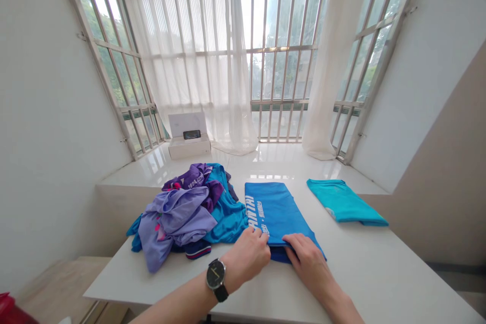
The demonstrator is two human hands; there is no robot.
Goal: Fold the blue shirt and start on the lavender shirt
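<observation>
While a loose heap of purple and blue clothes [186, 212] lies at the left of the white bench [379, 273], the person's left hand [248, 255], a watch [216, 274] on its wrist, rests its fingers [261, 240] close together on the near edge of a folded blue shirt [275, 210] at the bench's middle. The right hand [309, 260] lies flat at the same edge, fingers together, the tips perhaps tucked under the fold. Further right, well apart, sits a folded teal shirt [343, 201].
</observation>
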